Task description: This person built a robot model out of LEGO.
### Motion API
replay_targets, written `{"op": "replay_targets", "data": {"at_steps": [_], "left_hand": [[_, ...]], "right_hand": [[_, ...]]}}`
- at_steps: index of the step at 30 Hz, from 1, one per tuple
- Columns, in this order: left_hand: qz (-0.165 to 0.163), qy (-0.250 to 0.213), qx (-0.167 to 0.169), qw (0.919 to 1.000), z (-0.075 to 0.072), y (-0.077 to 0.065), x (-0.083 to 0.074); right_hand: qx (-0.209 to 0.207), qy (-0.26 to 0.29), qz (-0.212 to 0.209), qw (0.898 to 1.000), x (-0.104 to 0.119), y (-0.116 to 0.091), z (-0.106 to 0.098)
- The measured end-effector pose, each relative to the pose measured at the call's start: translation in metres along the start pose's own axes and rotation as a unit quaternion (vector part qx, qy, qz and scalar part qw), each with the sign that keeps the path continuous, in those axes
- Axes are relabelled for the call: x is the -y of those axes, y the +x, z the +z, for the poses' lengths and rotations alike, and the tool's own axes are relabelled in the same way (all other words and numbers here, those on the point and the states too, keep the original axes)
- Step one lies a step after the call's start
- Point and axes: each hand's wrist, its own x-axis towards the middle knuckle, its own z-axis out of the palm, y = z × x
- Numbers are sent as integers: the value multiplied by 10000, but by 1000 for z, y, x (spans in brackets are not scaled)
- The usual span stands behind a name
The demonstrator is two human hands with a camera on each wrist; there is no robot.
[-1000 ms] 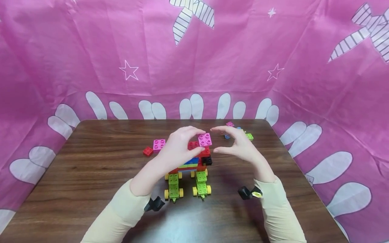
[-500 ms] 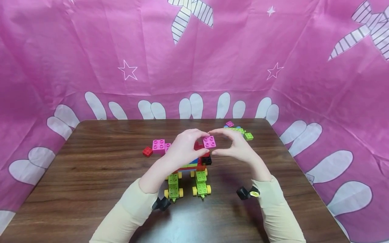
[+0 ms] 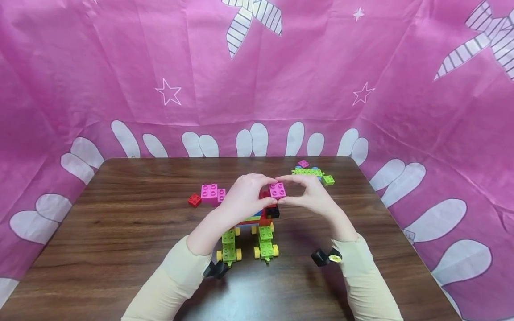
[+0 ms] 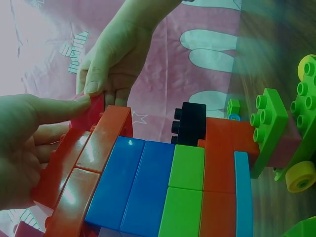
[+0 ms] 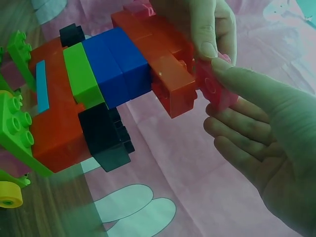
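Note:
A pink two-by-two brick (image 3: 277,190) sits above the right end of a built toy-brick model. My left hand (image 3: 246,194) pinches it from the left between thumb and fingers. From the opposite side my right hand (image 3: 311,191) pinches the same brick, its thumb meeting the left thumb in the right wrist view. The model has red bricks (image 5: 170,74) on top, then blue bricks (image 4: 118,182), lime bricks (image 4: 185,168) and more red below. Black bricks (image 3: 273,211) jut from its side. It stands on lime wheeled bases (image 3: 266,243) with yellow wheels.
Left of the model are pink bricks (image 3: 209,191) and a small red brick (image 3: 194,199). At the back right of the wooden table (image 3: 132,232) lie a lime wheeled base (image 3: 308,172), a lime brick (image 3: 328,180) and a pink brick (image 3: 303,163).
The left hand has moved right and slightly down with the pink brick. The right hand, apart from the brick at first, has closed its thumb and fingers onto it.

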Motion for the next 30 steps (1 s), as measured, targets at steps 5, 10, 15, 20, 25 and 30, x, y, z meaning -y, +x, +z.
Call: {"op": "replay_targets", "data": {"at_steps": [5,10,15,20,25,30], "left_hand": [[-19,177,95,9998,1,0,1],[-45,353,71,9993,1,0,2],[-99,423,46,9990,1,0,3],[-154,406,103,9990,1,1,4],[-228,413,137,9988,1,0,4],[-353,328,159,9987,1,-1,4]], "right_hand": [[65,92,188,9998,0,-1,2],[71,83,237,9997,2,0,3],[73,55,281,9996,1,0,3],[70,52,287,9995,0,-1,4],[69,69,305,9995,0,-1,4],[69,45,284,9996,-1,-1,4]]}}
